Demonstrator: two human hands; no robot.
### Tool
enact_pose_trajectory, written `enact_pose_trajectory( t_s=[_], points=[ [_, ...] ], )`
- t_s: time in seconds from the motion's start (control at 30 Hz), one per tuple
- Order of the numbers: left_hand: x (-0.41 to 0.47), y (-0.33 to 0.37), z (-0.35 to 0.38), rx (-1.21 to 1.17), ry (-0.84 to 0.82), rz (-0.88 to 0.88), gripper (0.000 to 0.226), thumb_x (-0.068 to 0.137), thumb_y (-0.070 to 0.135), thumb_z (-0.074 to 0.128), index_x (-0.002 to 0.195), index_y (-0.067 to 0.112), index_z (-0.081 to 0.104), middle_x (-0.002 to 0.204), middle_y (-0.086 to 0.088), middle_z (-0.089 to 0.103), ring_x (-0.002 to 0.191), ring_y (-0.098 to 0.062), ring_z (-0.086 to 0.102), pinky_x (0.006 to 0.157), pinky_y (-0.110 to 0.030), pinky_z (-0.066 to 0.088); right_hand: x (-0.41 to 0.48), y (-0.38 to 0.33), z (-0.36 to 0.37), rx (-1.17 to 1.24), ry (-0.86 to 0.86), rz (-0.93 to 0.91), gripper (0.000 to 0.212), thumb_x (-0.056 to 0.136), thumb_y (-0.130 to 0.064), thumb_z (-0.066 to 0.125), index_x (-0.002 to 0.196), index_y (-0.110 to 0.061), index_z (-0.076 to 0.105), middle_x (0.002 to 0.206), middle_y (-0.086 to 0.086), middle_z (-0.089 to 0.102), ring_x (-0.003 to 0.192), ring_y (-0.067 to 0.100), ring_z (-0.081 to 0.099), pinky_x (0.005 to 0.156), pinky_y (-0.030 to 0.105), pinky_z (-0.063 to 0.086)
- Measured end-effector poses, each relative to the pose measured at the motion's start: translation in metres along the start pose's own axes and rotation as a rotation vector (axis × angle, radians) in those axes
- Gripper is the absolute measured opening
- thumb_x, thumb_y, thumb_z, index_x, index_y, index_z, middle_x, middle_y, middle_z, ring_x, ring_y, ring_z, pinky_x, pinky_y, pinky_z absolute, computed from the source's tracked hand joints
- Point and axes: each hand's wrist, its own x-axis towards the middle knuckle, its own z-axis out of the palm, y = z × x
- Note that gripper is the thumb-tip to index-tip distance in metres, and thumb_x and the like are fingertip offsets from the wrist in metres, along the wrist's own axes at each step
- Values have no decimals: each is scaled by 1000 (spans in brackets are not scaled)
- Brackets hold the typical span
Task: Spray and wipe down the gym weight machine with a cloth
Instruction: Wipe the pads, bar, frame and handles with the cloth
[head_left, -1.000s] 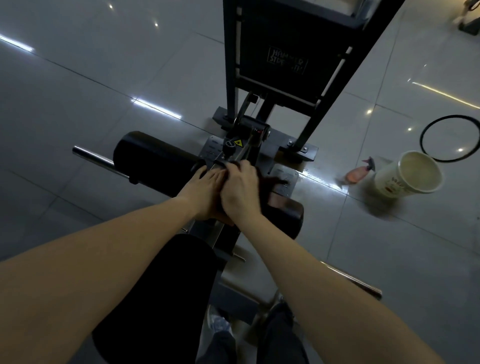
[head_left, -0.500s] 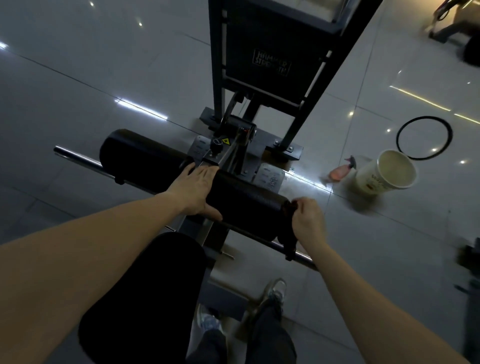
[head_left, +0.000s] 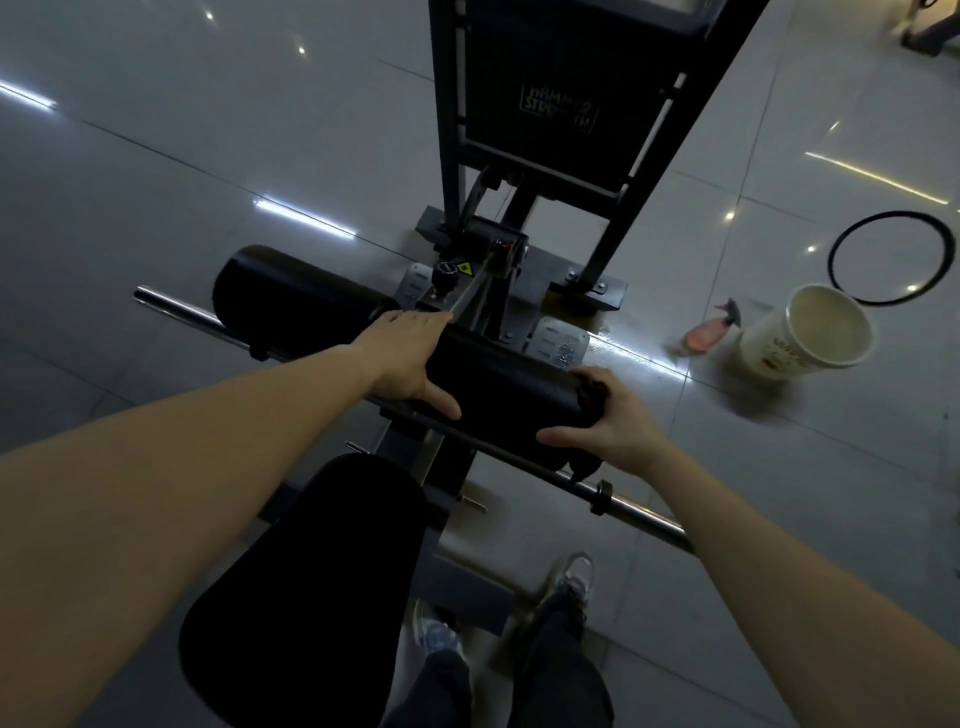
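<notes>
Left hand (head_left: 410, 364) lies flat on top of the roller pad (head_left: 311, 296) of the weight machine (head_left: 558, 78), about mid-pad, fingers straight and together, thumb splayed toward the near side. Right hand (head_left: 610, 428) is at the pad's right end, fingers curled around a dark cloth (head_left: 592, 397) bunched against the end face, thumb stretched along the pad's near edge. The cloth touches the pad; a bit of it hangs below the hand. A chrome bar (head_left: 644, 514) pokes out past both pad ends, running just under the right hand. The seat pad (head_left: 306, 587) sits on the near side of the roller pad, with shoes (head_left: 571, 577) beside it. Spray bottle (head_left: 709, 332) lies on the floor (head_left: 208, 156) well right of the pad – beside a white bucket (head_left: 779, 353), with a black ring (head_left: 836, 244) beyond. Left of the pad is open tile; behind it, the machine's frame is close.
</notes>
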Motion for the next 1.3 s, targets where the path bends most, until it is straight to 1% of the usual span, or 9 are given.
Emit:
enact_pose_trajectory(
  t_s=[0.1,0.27,0.4,0.5,0.6,0.87,0.97,1.13,1.3],
  points=[
    [-8,0,-1,-191,78,-59,148,47,99,58,162,23,3,154,-11,45,138,-32,46,116,-48,39,13,4,-9,124,-121,125,76,60,-51,93,124,-22,64,117,-2,69,110,17,66,103,34,51],
    [-31,14,41,-335,310,-89,94,90,79,33,160,17,22,154,-8,45,142,-26,42,122,-44,29,15,-16,-19,193,-230,223,61,67,-55,88,109,-15,69,104,5,75,100,21,72,94,34,55],
    [-29,29,52,-385,273,-183,82,99,67,24,163,18,4,169,-4,20,155,-12,12,127,-36,-4,-7,-25,6,76,62,135,43,84,-45,78,110,-15,62,103,-1,65,94,13,63,76,13,46],
    [-30,27,47,-436,244,-173,85,92,65,14,163,19,5,168,-4,21,155,-10,11,125,-34,-6,-10,-24,31,-185,273,24,54,101,-41,56,145,-11,48,137,4,53,123,22,51,104,33,45],
    [-30,28,46,-432,234,-171,78,95,56,17,163,20,6,167,-4,21,154,-8,9,125,-33,-8,3,-43,43,-435,448,-141,40,103,-12,46,142,-5,53,132,14,61,118,33,56,101,42,46],
    [-36,29,46,-10,137,-100,93,80,55,-5,163,18,14,169,-15,9,155,-34,8,123,-48,7,88,-162,105,-182,32,-300,33,106,-16,40,129,-2,59,127,19,63,121,38,55,98,45,43],
    [-29,25,51,-229,229,-130,88,87,59,1,162,15,16,167,-12,22,155,-24,13,126,-44,3,84,-136,85,-488,-20,-328,37,106,-29,37,129,-13,62,126,12,63,115,34,58,96,44,46],
    [-27,22,49,-390,218,-173,80,92,65,12,161,24,8,164,-4,25,154,-12,12,126,-36,-3,23,-44,23,-726,234,-256,35,103,-29,38,110,-15,69,107,7,64,97,31,58,81,43,49],
    [-27,25,49,-391,244,-191,62,107,49,26,161,23,9,164,-7,24,154,-15,11,126,-37,-4,-23,6,-2,-481,326,2,26,104,-27,42,98,-12,62,94,4,57,88,33,61,72,39,46]
  ],
)
